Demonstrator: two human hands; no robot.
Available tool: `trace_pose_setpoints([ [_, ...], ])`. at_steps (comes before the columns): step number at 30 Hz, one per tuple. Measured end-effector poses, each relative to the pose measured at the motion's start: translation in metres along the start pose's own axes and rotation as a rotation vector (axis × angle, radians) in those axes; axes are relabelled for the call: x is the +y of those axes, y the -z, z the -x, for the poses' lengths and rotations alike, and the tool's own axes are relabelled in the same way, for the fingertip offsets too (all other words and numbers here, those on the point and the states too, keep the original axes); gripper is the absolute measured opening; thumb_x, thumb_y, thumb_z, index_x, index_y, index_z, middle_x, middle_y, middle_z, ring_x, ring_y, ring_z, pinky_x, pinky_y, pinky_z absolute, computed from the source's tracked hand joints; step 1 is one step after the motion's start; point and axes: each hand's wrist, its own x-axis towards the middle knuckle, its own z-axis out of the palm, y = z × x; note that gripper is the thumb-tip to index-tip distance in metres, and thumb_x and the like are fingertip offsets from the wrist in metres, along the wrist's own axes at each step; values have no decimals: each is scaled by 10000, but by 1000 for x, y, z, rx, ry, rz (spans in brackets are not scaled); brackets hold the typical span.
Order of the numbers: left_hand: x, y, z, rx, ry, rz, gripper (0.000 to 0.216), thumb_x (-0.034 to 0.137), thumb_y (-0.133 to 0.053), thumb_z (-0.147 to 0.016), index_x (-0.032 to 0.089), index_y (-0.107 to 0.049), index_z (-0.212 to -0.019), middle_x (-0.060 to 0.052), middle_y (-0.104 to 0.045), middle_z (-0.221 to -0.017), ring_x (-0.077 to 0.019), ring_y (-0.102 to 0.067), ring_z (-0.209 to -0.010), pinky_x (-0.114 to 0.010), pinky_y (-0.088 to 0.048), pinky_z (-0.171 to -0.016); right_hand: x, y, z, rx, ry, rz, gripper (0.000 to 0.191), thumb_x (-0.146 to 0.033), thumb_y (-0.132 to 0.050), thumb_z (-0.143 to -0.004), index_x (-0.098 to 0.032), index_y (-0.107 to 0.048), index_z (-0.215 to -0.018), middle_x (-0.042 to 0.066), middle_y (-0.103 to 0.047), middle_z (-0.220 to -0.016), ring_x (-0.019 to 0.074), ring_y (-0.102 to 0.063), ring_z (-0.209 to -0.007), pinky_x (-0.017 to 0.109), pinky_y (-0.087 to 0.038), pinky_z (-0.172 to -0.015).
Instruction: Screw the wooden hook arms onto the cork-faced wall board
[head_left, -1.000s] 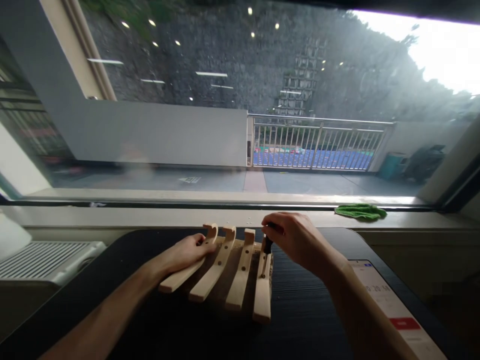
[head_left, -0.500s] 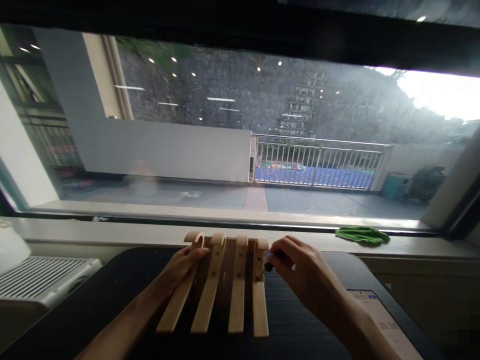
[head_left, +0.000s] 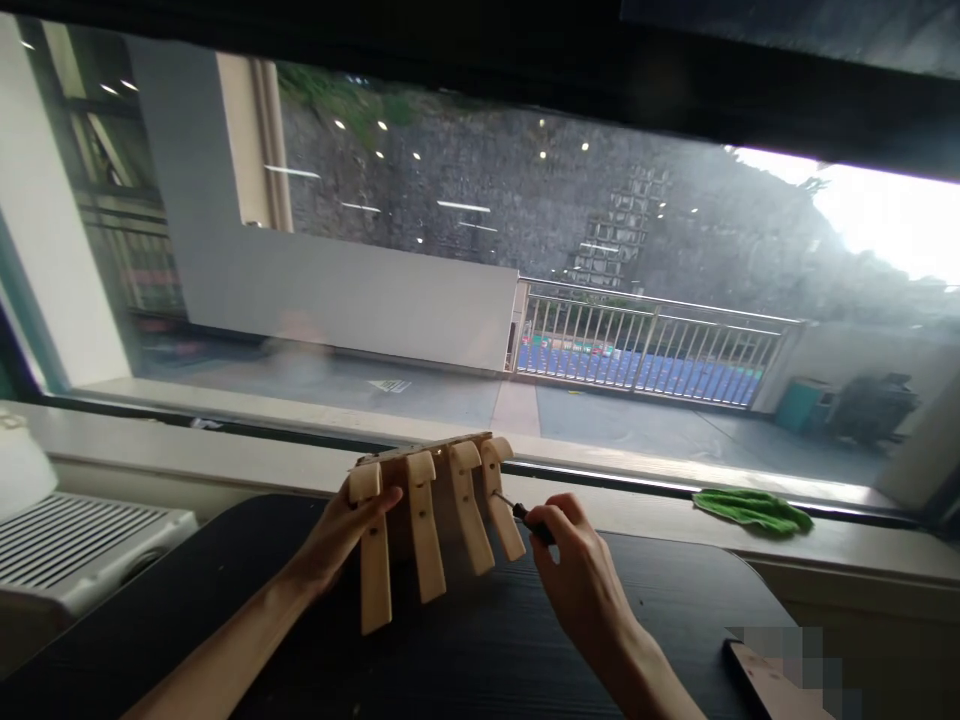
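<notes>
My left hand (head_left: 358,525) grips the left end of a wooden rack (head_left: 426,512), its thumb lying over the leftmost slat. Several pale slats with curled tops hang from the rack's dark board, each dotted with screws. The rack is held up and tilted, its right end higher. In my right hand (head_left: 566,545) is a small screwdriver (head_left: 534,520) with a black handle, gripped between thumb and fingers. Its thin shaft points left, and the tip meets the rightmost slat near a screw spot; whether it sits in a screw head I cannot tell.
Below the rack is a dark table (head_left: 465,660). A phone (head_left: 780,680), partly blurred out, lies at the right. A green cloth (head_left: 754,510) rests on the windowsill (head_left: 187,455). To the left stands a white slatted appliance (head_left: 90,545), and a large window fills the background.
The rack has been raised and turned, its right end lifting away from me. My right hand and the screwdriver have shifted with it, and the camera view has tilted.
</notes>
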Motion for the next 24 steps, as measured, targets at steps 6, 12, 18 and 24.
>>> trace_pose_setpoints([
  [6,-5,-1,5,-104,145,80,444,352,-755,-717,177,-631,-1105,-94,-731,-1028,-291,-693,-932,-355,-570,-773,12,-7,8,15,28,19,202,-89,-529,-854,-195,-616,-1001,47,-554,-1032,142,-616,-765,247,-466,-672],
  [12,-12,4,4,-107,136,91,500,336,-776,-690,202,-625,-1147,-68,-745,-1004,-277,-703,-911,-321,-574,-768,14,4,7,33,65,82,217,-140,-492,-902,-220,-635,-1045,37,-582,-998,127,-608,-752,229,-432,-651],
  [18,-5,2,11,-113,173,60,538,356,-756,-715,169,-582,-1189,-70,-754,-959,-294,-698,-934,-337,-569,-797,11,13,7,-24,-20,181,208,-231,-484,-930,-247,-656,-1048,14,-614,-875,138,-600,-687,247,-377,-589],
  [24,10,-5,16,-110,162,74,552,336,-778,-692,168,-552,-1166,-55,-752,-962,-282,-681,-983,-287,-573,-766,-5,20,10,-74,-22,186,297,-83,-485,-873,-209,-620,-1106,64,-555,-1116,106,-597,-678,230,-387,-570],
])
